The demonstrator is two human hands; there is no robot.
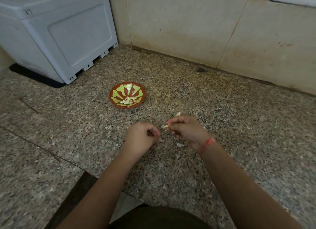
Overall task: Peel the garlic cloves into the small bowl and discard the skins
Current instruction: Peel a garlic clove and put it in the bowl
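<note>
Clove (165,126), part-peeled, lower centre of frame, pinched in the curled fingers of the right hand (185,128). Left hand (142,136) just beside it, fingers curled, nothing visible in them. One bowl (130,88), above, holds about five peeled cloves (127,101). Two skins (179,145) on the counter (239,117) remain undiscarded. No other unpeeled clove shows.
</note>
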